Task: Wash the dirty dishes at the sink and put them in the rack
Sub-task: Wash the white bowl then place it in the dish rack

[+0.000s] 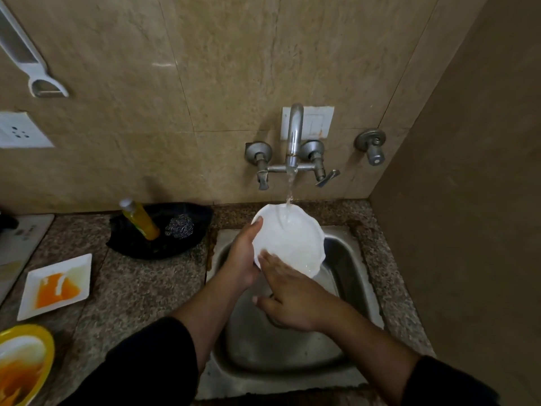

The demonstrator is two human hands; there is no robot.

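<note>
Steel sink [278, 356] | plate [292, 238] in left hand [243, 259] | right hand [292, 300] seemingly touching it

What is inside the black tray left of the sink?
A yellow bottle and a steel scrubber sit side by side in the black tray. The tray floor beneath them is covered, and the dark interior could hide anything small.
</note>
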